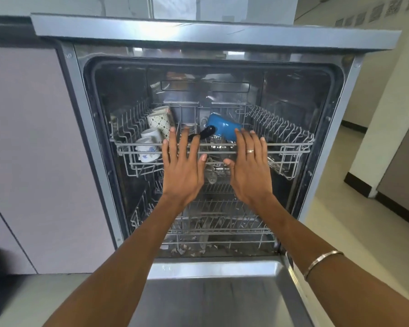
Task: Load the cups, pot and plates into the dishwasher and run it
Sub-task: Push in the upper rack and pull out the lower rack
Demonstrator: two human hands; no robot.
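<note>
The dishwasher (pixel 85 128) stands open, its steel door (pixel 213 293) folded down flat in front of me. The upper rack (pixel 291 147) holds several white patterned cups (pixel 157 122) on its left side and a blue pot (pixel 224 126) with a black handle (pixel 203 134) lying on its side in the middle. My left hand (pixel 181 166) and my right hand (pixel 249 166) are both flat, fingers spread, against the front rail of the upper rack, holding nothing. The lower rack (pixel 222 230) sits below; I see no plates in it.
A steel countertop edge (pixel 198 31) runs above the dishwasher. Pale cabinet fronts (pixel 33 149) stand to the left. Tiled floor (pixel 354 232) and a wall with dark skirting (pixel 364 185) lie to the right. A ring and a bracelet are on my right hand and arm.
</note>
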